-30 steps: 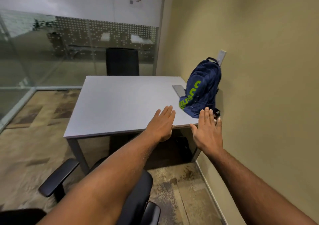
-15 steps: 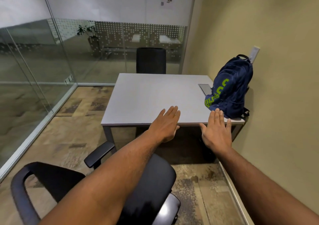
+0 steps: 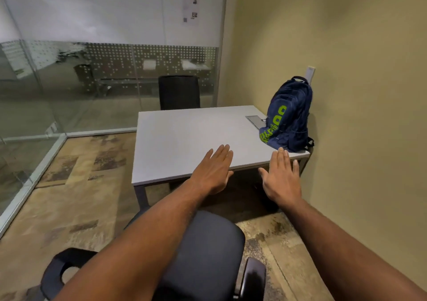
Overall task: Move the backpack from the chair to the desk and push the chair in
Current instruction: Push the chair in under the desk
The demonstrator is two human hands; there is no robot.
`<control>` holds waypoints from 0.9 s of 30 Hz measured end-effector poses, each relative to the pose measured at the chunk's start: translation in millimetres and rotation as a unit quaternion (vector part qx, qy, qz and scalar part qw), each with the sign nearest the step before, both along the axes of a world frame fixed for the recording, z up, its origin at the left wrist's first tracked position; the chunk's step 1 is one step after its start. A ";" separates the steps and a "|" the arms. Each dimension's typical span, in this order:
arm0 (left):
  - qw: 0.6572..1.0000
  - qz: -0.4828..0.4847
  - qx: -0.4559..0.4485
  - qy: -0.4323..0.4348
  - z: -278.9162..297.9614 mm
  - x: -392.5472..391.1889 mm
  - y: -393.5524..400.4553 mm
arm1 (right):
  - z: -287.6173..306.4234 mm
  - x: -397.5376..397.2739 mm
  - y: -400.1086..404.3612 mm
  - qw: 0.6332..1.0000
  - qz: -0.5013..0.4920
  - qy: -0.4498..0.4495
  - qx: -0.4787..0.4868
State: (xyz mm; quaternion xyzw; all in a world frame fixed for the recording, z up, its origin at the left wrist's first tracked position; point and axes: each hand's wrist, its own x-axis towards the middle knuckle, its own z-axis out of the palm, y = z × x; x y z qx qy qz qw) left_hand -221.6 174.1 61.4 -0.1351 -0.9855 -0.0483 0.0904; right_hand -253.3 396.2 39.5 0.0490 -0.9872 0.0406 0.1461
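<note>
- Both hands are extended forward, palms down, fingers straight and spread; neither holds anything.
- Left hand (image 3: 213,170): hovers over the near edge of the surface (image 3: 184,139); whether it touches that edge cannot be told.
- Right hand (image 3: 282,178): hovers at the same edge, beside the left hand but apart from it, fingertips just short of the backpack.
- Backpack (image 3: 288,116): already on the surface, ahead and to the right of both hands, upright with its long axis vertical, leaning against the wall (image 3: 358,92). The right hand is nearer to it.
- Chair (image 3: 208,254): below and behind the hands, under the forearms, seat well apart from the surface and not yet pushed in.
- Judgement: the remaining step is the chair; both hands must come back and down to grip it, then push it forward under the near edge.
</note>
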 end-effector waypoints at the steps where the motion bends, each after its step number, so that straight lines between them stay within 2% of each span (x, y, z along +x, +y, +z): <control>1: 1.000 -0.015 -0.001 0.001 -1.4 5.1 -11.0 | -3.0 11.5 -10.8 1.000 -0.015 0.003 0.000; 9: 0.991 -0.134 -0.031 -0.006 -15.5 80.8 -107.1 | -13.4 133.3 -105.1 0.992 -0.122 -0.008 -0.014; 13: 0.988 -0.149 -0.027 -0.030 -28.2 121.5 -142.8 | -18.2 193.7 -147.2 0.989 -0.144 -0.026 -0.014; 21: 0.992 -0.111 0.000 -0.056 -57.5 190.3 -203.0 | -45.5 278.2 -216.6 0.990 -0.113 -0.081 -0.012; 27: 0.995 -0.059 0.049 -0.067 -93.7 239.7 -239.2 | -64.0 316.6 -238.0 0.987 -0.097 -0.123 -0.031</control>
